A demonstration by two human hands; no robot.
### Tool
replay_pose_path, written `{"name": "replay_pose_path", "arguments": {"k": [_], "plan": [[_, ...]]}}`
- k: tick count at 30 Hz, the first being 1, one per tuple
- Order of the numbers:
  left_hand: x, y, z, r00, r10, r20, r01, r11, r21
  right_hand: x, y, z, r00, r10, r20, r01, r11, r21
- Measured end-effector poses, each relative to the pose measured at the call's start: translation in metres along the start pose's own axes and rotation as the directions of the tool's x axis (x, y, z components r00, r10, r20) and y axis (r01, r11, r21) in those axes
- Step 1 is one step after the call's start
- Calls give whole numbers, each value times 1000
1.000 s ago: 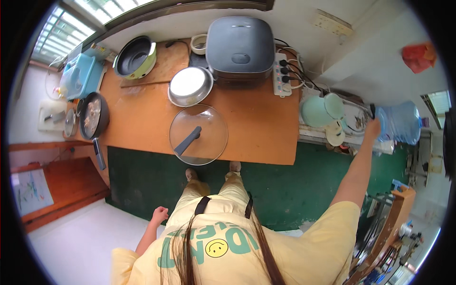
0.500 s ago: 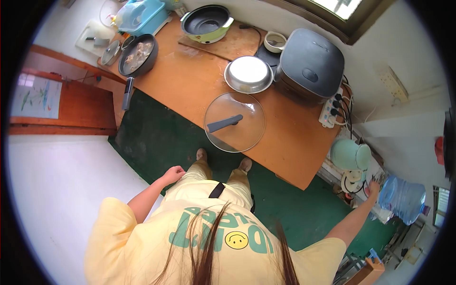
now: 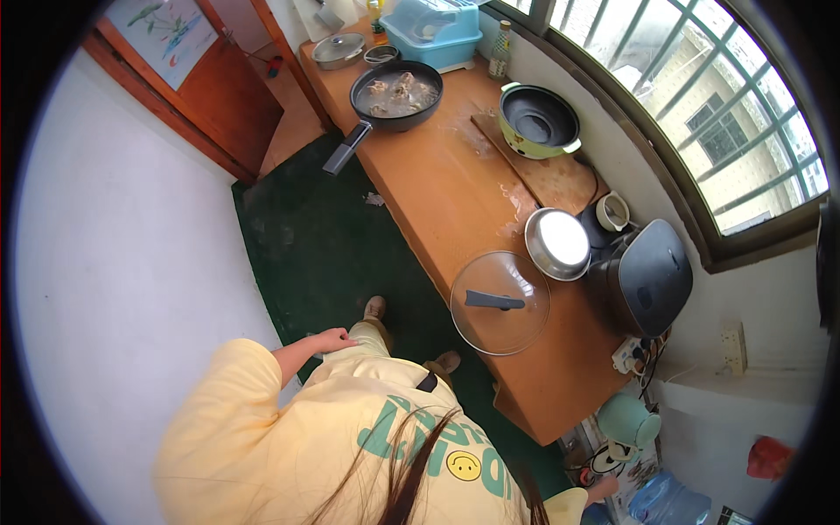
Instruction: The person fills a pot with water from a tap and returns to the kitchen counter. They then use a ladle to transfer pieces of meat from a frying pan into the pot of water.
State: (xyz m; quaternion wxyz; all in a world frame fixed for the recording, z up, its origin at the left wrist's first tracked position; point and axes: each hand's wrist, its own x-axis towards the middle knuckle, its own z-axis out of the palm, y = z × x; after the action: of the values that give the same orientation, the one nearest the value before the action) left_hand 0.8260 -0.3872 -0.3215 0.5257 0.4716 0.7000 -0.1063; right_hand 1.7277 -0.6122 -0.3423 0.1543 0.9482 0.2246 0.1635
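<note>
From my feed: left hand (image 3: 332,340) hangs low in front of the yellow trousers (image 3: 368,341), fingers loosely bent; I can't tell how closed they are. Right hand (image 3: 604,488) is at the lower right, partly cut off by the sleeve (image 3: 567,506) — can't read that grip either. Nearest to it: mint-green vessel (image 3: 628,422) just above and a clear blue water bottle (image 3: 669,501) just to its right.

On the brown table (image 3: 437,197), I have a glass lid (image 3: 490,330), grey handle up, sticking out past the edge. Shiny metal dish (image 3: 560,244) beside it, then the dark cooker (image 3: 652,278). Further along: light-green pot (image 3: 541,121) on a wooden board (image 3: 564,182). Toward the far end — black pan (image 3: 395,121) with meat pieces in liquid, handle overhanging; blue rack (image 3: 431,39) behind.
</note>
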Motion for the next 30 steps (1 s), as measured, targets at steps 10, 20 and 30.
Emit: {"name": "replay_pose_path", "arguments": {"k": [10, 20, 30], "plan": [[43, -123, -71, 992, 18, -121, -51, 960, -275, -368, -264, -188, -13, -68, 998, -597, 801, 47], [42, -273, -256, 885, -446, -134, 292, 757, -585, -446, -610, -400, 409, -898, 162, 276, 290, 916], [125, -142, -354, 972, 9, -236, -162, 752, -639, -493, -831, -559, 267, -948, 174, -584, -15, 812]]}}
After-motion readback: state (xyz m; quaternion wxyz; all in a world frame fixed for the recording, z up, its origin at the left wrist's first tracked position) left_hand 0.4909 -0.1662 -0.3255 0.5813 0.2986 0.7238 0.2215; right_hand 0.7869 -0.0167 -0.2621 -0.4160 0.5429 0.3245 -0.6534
